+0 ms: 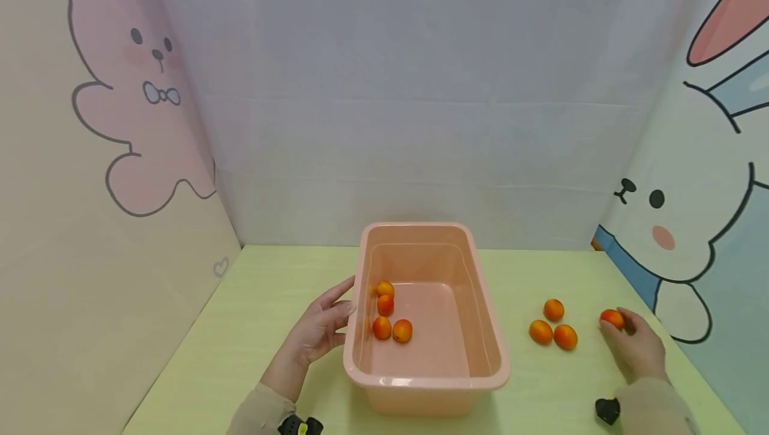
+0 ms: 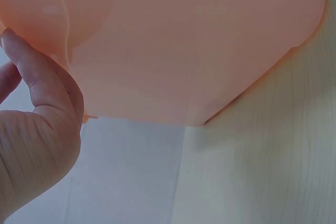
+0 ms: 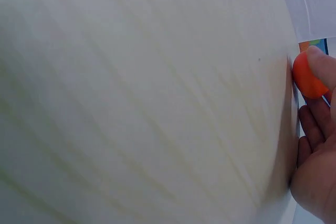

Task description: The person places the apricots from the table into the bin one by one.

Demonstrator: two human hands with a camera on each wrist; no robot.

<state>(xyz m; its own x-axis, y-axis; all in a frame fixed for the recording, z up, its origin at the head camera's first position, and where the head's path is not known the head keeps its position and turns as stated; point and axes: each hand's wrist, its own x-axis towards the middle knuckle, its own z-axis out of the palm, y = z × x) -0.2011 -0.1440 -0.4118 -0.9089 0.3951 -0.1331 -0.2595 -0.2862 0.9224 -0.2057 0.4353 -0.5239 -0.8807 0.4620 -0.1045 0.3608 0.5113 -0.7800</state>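
A pink plastic basin (image 1: 428, 381) sits at the middle of the table with several small oranges (image 1: 402, 331) inside, along its left side. My left hand (image 1: 317, 328) touches the basin's left rim with fairly straight fingers. In the left wrist view, the thumb (image 2: 39, 72) reaches the basin's outer side (image 2: 173, 45). At the right, my right hand (image 1: 639, 348) pinches a small orange (image 1: 611, 319) between thumb and fingers, low over the table. This fruit (image 3: 306, 77) also shows in the right wrist view. To the left of that hand, 3 loose oranges (image 1: 553, 309) lie grouped together.
The pale yellow-green table (image 1: 288, 268) is bounded by a white back sheet (image 1: 420, 115). Side panels carry a pink bear picture (image 1: 144, 175) at left and a white rabbit picture (image 1: 685, 221) at right, near my right hand.
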